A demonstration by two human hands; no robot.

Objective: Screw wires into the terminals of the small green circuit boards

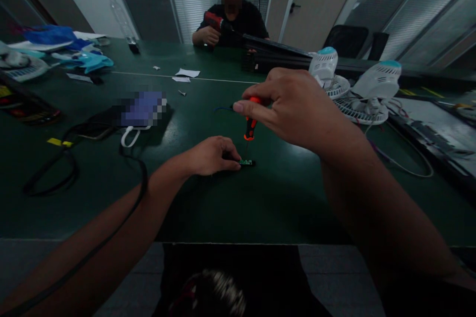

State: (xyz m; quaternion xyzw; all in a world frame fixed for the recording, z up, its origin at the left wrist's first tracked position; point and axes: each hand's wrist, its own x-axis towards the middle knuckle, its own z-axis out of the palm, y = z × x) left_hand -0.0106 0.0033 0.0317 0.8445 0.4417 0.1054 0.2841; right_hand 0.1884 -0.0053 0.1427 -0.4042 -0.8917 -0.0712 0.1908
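Observation:
A small green circuit board in a dark holder lies on the green table. Thumb and fingers of my left hand pinch its left end. Above it, my right hand grips an orange and black screwdriver from the top, held upright. The thin shaft points down at the board; whether its tip touches is too fine to tell. Just left of my right fingertips, a short dark blue wire rests on the table.
White fan parts stand at the right, by a dark panel and loose wires. On the left are a phone, a black cable and blue plastic bags. Across the table a person holds a red power drill.

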